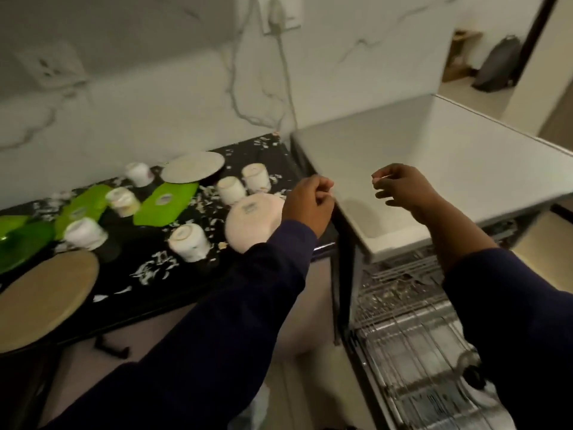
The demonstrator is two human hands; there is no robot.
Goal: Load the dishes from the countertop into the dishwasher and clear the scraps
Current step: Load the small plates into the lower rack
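Note:
An upturned pinkish bowl (251, 223) lies at the right end of the black countertop (192, 283). Several upturned white cups (231, 190) stand around it, with green plates (166, 203), a grey plate (192, 170) and a beige plate (43, 301). White scraps (152, 271) are strewn over the counter. My left hand (310, 204) hovers with curled fingers beside the bowl, at the corner of the dishwasher's white top (434, 169), and nothing shows in it. My right hand (400, 189) hangs over that top with loosely curled fingers. Below, the open dishwasher's wire rack (403, 346) is visible.
A marble wall with a socket and grey cable (285, 66) backs the counter. A dark cabinet handle (111, 349) sits under the counter edge. A doorway with a dark bag (499, 66) is at the far right.

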